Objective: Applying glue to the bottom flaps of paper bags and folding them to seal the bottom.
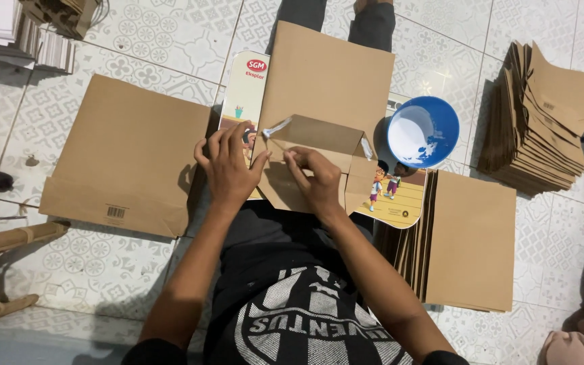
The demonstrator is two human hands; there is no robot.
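Paper bag (319, 101) on floor, bottom flaps half folded, glue smeared; left hand (228, 169) flat, fingers spread, pressing flap; right hand (313, 177) pinching fold. Finished stack (542, 115) far right, flat blanks (468, 236) remaining, glue bowl (424, 132) beside.

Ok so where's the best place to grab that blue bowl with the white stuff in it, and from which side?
Take the blue bowl by its rim, pinching the edge from the right, the bare-tile side. It sits upright and open, holding white paste, so keep it level. Its left and lower edges crowd the brown paper bag and the printed board.
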